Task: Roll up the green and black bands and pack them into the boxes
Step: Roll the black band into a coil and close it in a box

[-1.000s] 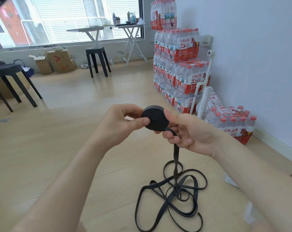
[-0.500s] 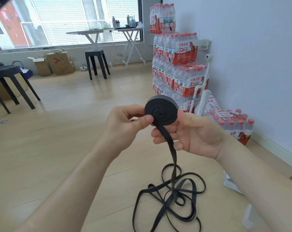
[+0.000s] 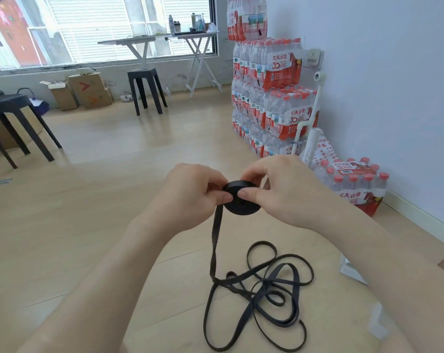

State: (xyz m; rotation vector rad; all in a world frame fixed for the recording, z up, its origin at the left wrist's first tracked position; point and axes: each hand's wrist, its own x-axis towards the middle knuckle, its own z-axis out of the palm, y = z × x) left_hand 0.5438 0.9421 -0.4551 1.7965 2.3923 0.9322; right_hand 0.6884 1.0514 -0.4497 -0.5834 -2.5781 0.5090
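While the left hand (image 3: 190, 193) pinches the black band (image 3: 242, 208) where its loose tail leaves the coil, the right hand (image 3: 289, 192) grips the coil itself, thumb on its face; the tail hangs down to tangled loops on the wooden floor (image 3: 264, 234).

The pale wood floor (image 3: 88, 238) carries loose loops of black band (image 3: 296, 289) near right. A pack of water bottles (image 3: 355, 184) lies further right, with a tall stack (image 3: 274, 98) of packs behind it. A black stool (image 3: 12, 103) and cardboard boxes (image 3: 88, 90) stand far left.
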